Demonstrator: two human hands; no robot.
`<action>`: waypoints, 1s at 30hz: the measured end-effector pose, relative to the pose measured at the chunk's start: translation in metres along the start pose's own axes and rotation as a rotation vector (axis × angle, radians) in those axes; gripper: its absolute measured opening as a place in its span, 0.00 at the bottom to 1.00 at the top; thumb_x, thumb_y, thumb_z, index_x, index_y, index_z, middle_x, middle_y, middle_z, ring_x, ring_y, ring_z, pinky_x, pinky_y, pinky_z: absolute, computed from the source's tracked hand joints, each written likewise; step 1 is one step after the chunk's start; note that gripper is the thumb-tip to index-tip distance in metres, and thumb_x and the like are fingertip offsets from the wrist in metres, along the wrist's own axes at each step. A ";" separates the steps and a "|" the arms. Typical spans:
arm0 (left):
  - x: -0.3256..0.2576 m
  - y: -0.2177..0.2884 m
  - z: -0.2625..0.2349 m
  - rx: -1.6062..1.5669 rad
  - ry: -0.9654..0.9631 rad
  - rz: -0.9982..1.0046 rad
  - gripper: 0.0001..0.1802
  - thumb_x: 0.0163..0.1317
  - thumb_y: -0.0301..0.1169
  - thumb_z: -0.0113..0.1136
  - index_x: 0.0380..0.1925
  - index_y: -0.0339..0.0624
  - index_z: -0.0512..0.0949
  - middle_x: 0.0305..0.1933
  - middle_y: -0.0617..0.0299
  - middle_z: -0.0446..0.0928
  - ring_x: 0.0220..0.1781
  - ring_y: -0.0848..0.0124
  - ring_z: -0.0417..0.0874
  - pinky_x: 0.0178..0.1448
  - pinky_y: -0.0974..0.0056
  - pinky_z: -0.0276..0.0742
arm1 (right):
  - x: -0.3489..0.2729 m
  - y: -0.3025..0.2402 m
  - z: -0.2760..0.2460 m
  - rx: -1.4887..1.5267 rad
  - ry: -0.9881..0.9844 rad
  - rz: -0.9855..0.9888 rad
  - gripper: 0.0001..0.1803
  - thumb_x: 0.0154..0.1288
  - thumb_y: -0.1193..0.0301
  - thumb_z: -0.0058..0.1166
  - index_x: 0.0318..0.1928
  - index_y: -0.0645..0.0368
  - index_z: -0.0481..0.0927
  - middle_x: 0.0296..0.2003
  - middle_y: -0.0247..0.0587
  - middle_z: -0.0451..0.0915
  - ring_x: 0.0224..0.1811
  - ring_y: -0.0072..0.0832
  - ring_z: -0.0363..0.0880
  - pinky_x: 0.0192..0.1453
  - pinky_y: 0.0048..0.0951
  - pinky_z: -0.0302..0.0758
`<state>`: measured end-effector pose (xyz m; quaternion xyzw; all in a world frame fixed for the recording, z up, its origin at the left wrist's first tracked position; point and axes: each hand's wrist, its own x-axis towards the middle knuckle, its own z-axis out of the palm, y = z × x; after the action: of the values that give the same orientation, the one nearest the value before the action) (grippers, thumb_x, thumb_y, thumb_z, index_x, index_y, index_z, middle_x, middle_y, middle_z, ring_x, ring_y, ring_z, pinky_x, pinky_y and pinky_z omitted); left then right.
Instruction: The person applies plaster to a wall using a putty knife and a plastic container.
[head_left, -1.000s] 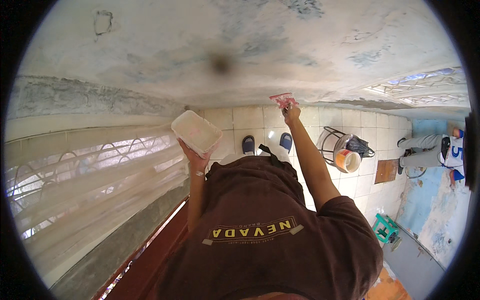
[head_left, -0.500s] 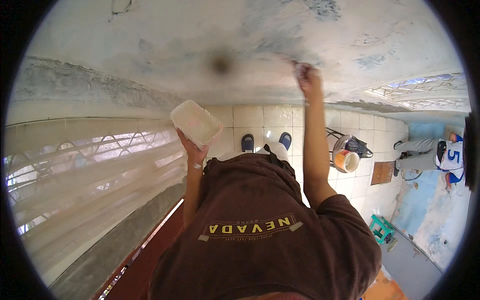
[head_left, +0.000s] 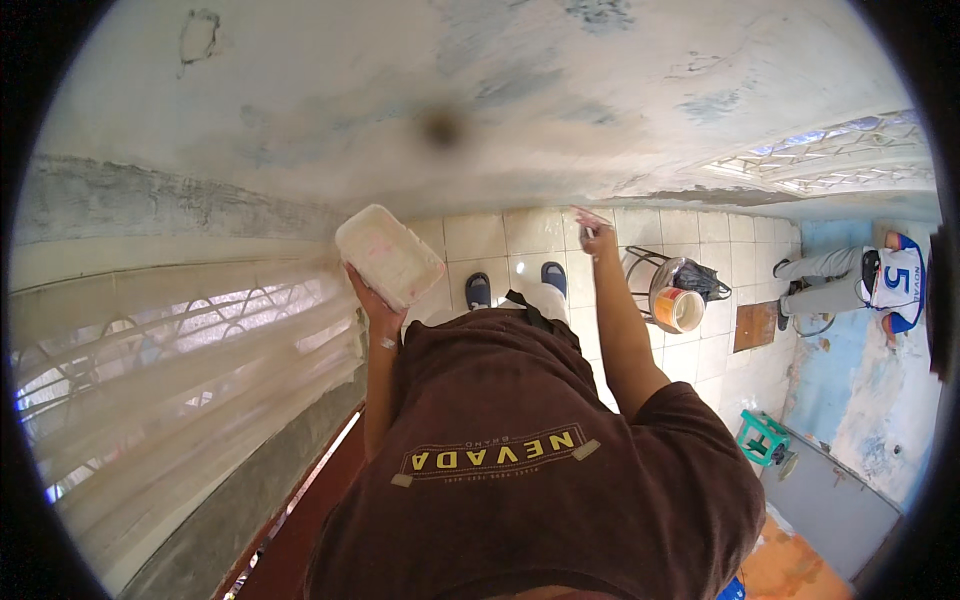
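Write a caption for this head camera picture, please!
Left hand holds a white tub; right hand holds a small tool near the wall.

1. White rectangular plastic tub [head_left: 388, 255], pink smears on its side, held up in the left hand [head_left: 372, 300] near the wall.
2. Round bucket [head_left: 678, 308], white with an orange label band, sits on a metal stool on the tiled floor, just beside a dark bag.
3. No signs or screens visible.
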<state>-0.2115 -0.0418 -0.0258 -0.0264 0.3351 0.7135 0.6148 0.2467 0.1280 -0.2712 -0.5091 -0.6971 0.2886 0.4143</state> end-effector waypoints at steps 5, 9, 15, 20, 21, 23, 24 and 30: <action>0.021 -0.024 0.027 0.026 -0.071 -0.058 0.40 0.68 0.68 0.42 0.72 0.57 0.61 0.72 0.59 0.65 0.72 0.53 0.67 0.71 0.39 0.68 | 0.090 -0.049 0.042 1.260 0.219 0.892 0.13 0.68 0.76 0.46 0.48 0.64 0.82 0.46 0.49 0.84 0.49 0.40 0.85 0.58 0.36 0.81; 0.019 -0.052 0.058 0.044 -0.027 -0.020 0.40 0.69 0.67 0.39 0.72 0.58 0.60 0.71 0.60 0.65 0.72 0.53 0.67 0.71 0.39 0.68 | 0.196 -0.221 -0.024 1.307 0.416 0.833 0.18 0.80 0.70 0.37 0.50 0.74 0.74 0.49 0.60 0.79 0.52 0.48 0.81 0.65 0.41 0.80; 0.024 -0.102 0.075 0.005 -0.132 -0.031 0.39 0.70 0.67 0.36 0.72 0.58 0.60 0.71 0.61 0.65 0.72 0.53 0.67 0.71 0.39 0.68 | 0.192 -0.336 -0.216 1.525 0.584 0.242 0.11 0.72 0.73 0.52 0.49 0.68 0.75 0.47 0.46 0.78 0.49 0.34 0.78 0.62 0.31 0.77; 0.017 -0.130 0.078 -0.022 -0.081 -0.028 0.40 0.68 0.68 0.38 0.72 0.59 0.59 0.71 0.60 0.66 0.72 0.52 0.67 0.71 0.39 0.68 | 0.164 -0.262 -0.225 1.090 0.780 0.266 0.10 0.74 0.69 0.51 0.49 0.63 0.76 0.39 0.42 0.81 0.38 0.30 0.80 0.44 0.29 0.81; 0.015 -0.134 0.082 -0.044 -0.050 -0.024 0.41 0.68 0.69 0.37 0.72 0.57 0.60 0.70 0.59 0.67 0.71 0.52 0.69 0.70 0.37 0.68 | 0.155 -0.230 -0.209 0.916 0.777 0.356 0.10 0.75 0.69 0.51 0.49 0.63 0.76 0.39 0.42 0.81 0.39 0.30 0.80 0.43 0.30 0.82; 0.013 -0.144 0.089 -0.066 -0.020 -0.020 0.41 0.68 0.69 0.36 0.71 0.56 0.61 0.69 0.58 0.68 0.69 0.52 0.71 0.70 0.36 0.68 | 0.129 -0.154 -0.167 0.725 0.752 0.514 0.10 0.74 0.71 0.52 0.49 0.63 0.75 0.41 0.42 0.80 0.39 0.30 0.81 0.39 0.32 0.83; 0.014 -0.148 0.092 -0.065 -0.037 -0.025 0.42 0.68 0.70 0.36 0.72 0.56 0.61 0.70 0.58 0.68 0.69 0.51 0.71 0.70 0.34 0.68 | 0.121 -0.130 -0.143 0.714 0.731 0.588 0.09 0.73 0.73 0.53 0.49 0.63 0.75 0.42 0.42 0.80 0.39 0.31 0.81 0.36 0.33 0.84; 0.003 -0.155 0.092 -0.017 -0.060 0.063 0.43 0.67 0.70 0.37 0.72 0.56 0.60 0.70 0.57 0.68 0.69 0.51 0.71 0.69 0.32 0.67 | 0.187 -0.261 0.002 0.949 0.613 0.642 0.16 0.63 0.85 0.50 0.52 0.68 0.74 0.39 0.40 0.77 0.37 0.28 0.79 0.32 0.25 0.77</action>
<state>-0.0389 0.0107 -0.0251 0.0004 0.3111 0.7358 0.6015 0.0963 0.2231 -0.0043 -0.5132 -0.1569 0.5163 0.6674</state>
